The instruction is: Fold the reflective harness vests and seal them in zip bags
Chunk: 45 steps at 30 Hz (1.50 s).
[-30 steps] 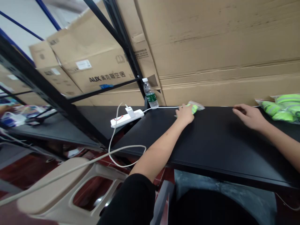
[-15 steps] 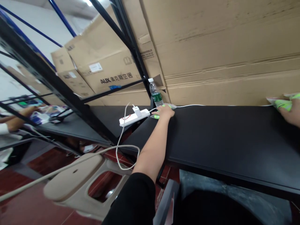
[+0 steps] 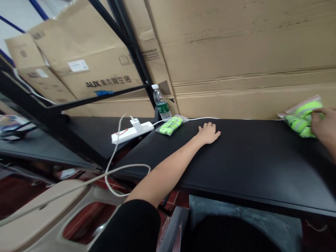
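Pulled back rightward along the worktop [image 3: 249,164] since half a second ago: left hand [image 3: 208,133], then on top of the small green packet [image 3: 171,125], now apart from it. Rests palm down on the black surface, fingers spread wide, holding nothing.

Left lying at the far left corner of the worktop, that packet: neon-green fabric in a clear bag, flat, long axis on a diagonal, near end pointing toward the power strip [image 3: 132,132], far end toward the cardboard wall [image 3: 236,52]. Sits just beside the water bottle [image 3: 161,105], which stands upright at the foot of the black rack post [image 3: 136,59].

At the right edge, right hand [image 3: 324,126] with fingers curled against a larger green bag [image 3: 301,117]; cannot tell whether gripped or only touched.

Matte black worktop, bare in the middle, backed by stacked brown cartons. Further left, a second dark shelf [image 3: 52,147], printed boxes behind the rack. Below, white cable [image 3: 112,175] looping over the edge, beige plastic chair [image 3: 52,210], red floor tiles [image 3: 15,190].
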Tool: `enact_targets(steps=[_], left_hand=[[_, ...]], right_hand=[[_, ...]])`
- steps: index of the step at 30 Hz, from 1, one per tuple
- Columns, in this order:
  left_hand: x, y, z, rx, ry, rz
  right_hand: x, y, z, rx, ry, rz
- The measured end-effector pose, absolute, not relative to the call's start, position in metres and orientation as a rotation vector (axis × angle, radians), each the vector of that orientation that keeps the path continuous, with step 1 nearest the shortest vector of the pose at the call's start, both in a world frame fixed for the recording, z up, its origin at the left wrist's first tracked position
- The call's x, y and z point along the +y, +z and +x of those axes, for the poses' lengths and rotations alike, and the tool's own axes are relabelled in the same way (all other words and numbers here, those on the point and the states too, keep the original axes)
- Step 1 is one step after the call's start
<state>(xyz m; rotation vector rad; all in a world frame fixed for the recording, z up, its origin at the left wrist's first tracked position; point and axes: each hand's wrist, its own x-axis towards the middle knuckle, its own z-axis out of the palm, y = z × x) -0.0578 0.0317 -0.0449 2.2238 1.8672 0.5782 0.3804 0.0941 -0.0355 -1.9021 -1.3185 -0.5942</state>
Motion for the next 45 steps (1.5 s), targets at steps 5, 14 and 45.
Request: enact_targets(steps=[5, 14, 45], left_hand=[[0.036, -0.04, -0.069, 1.733, 0.705, 2.18], [0.022, -0.046, -0.022, 1.208, 1.042, 1.941], [-0.015, -0.026, 0.006, 0.719, 1.148, 1.129]], right_hand=[[0.078, -0.017, 0.356, -1.313, -0.449, -1.537], [0.038, -0.026, 0.256, -1.84, 0.053, -1.012], [-0.003, -0.016, 0.221, -2.465, -0.001, -0.862]])
